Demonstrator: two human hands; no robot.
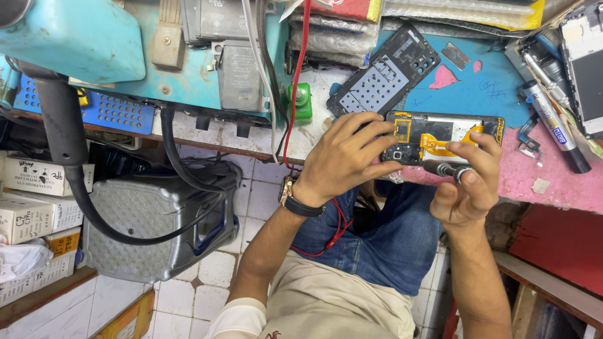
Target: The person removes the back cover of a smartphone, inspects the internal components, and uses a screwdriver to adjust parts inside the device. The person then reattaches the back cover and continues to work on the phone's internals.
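Opened black smartphone with exposed circuit board and orange flex cables (pixel 440 135) lay flat at the near edge of the pink-and-blue work mat (pixel 553 182), just above the person's lap. Left hand (pixel 342 157) was pressed over the phone's left end, fingers spread and curled down on the frame — pinning it, not lifting. Right hand (pixel 468 185) was closed around a small metal-handled screwdriver (pixel 443 168), its shaft lying near the phone's lower edge; whether the tip sat in a screw could not be made out.

Separated black back cover with a perforated grey panel (pixel 383 72) rested just beyond the phone, tilted. A silver marker-like tube (pixel 553 122) lay well to the right, a small green bottle (pixel 301 100) to the left.

Judged step: internal disassembly, screws or a bracket near the camera end. The next move would seem to call for steady downward pressure from the left hand and a fine, upright seating of the driver tip — the flex cables sit close and could snag.
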